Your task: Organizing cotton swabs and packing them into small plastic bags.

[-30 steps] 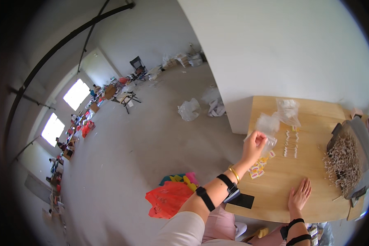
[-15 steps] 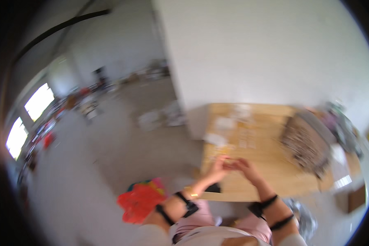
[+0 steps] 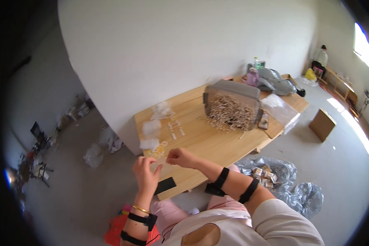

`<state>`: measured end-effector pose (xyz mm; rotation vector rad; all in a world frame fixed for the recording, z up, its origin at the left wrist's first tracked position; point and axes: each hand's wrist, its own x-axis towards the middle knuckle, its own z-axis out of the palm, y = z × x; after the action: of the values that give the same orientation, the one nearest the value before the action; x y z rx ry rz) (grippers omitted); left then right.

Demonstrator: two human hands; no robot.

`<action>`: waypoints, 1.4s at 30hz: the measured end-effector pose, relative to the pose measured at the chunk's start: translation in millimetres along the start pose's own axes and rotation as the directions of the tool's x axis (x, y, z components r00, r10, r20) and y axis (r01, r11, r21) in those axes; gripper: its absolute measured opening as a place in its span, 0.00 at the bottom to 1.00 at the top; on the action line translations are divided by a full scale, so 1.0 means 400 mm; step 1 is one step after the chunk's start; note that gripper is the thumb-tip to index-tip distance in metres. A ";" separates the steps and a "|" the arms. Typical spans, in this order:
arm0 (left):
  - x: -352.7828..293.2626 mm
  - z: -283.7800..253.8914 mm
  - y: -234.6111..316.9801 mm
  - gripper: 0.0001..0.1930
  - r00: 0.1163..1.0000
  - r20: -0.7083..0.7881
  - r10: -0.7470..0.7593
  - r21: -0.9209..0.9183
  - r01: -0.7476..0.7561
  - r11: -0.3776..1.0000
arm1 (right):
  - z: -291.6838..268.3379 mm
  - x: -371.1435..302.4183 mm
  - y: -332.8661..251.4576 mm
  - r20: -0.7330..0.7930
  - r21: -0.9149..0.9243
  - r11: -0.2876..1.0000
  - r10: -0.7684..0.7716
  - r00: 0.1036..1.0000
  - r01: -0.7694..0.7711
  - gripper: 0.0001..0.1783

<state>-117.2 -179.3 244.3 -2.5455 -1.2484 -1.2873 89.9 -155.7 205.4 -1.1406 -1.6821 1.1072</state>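
Note:
My left hand (image 3: 146,171) is above the near left corner of the wooden table (image 3: 192,164), thumb and fingers closed around what looks like a small clear plastic bag (image 3: 159,161). Just right of it, my right hand (image 3: 182,158) is in a pinch, fingertips by the bag's edge; whatever they grip is too small to make out. Beyond the hands lie small yellow-and-white pieces (image 3: 157,151), stacks of clear bags (image 3: 151,128) and rows of small white pieces (image 3: 176,129). A flat black object (image 3: 165,186) rests at the table's near edge.
A grey translucent bin (image 3: 233,89) lies tipped on the table, thin sticks (image 3: 230,112) spilling out. Grey plastic sheeting (image 3: 276,82) is behind it. On the floor are a plastic bag of small packs (image 3: 266,174), a brown carton (image 3: 322,125) and a red bag (image 3: 115,230). Another person (image 3: 320,57) is far right.
My view has swung right, bringing the bin, the far window and the other person into sight. The hands, nearly together before, now have a small gap between them.

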 end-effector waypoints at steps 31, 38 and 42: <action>-0.076 -0.001 0.022 0.17 0.873 0.378 -0.307 -0.459 0.465 0.757 | 0.045 -0.068 -0.089 0.080 -0.107 0.990 -0.079 0.994 0.087 0.10; -0.088 0.004 0.005 0.16 0.865 0.393 -0.312 -0.613 0.500 0.612 | 0.038 -0.053 -0.065 0.136 0.012 0.996 -0.092 0.986 0.091 0.11; -0.077 -0.035 0.008 0.12 0.905 0.372 -0.207 -0.460 0.373 0.806 | 0.041 -0.054 -0.055 0.141 0.019 0.999 -0.048 0.989 0.046 0.11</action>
<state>-134.6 -206.3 233.6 -3.1291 -1.5915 -1.5102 75.0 -184.6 218.4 -1.0275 -1.7962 1.1937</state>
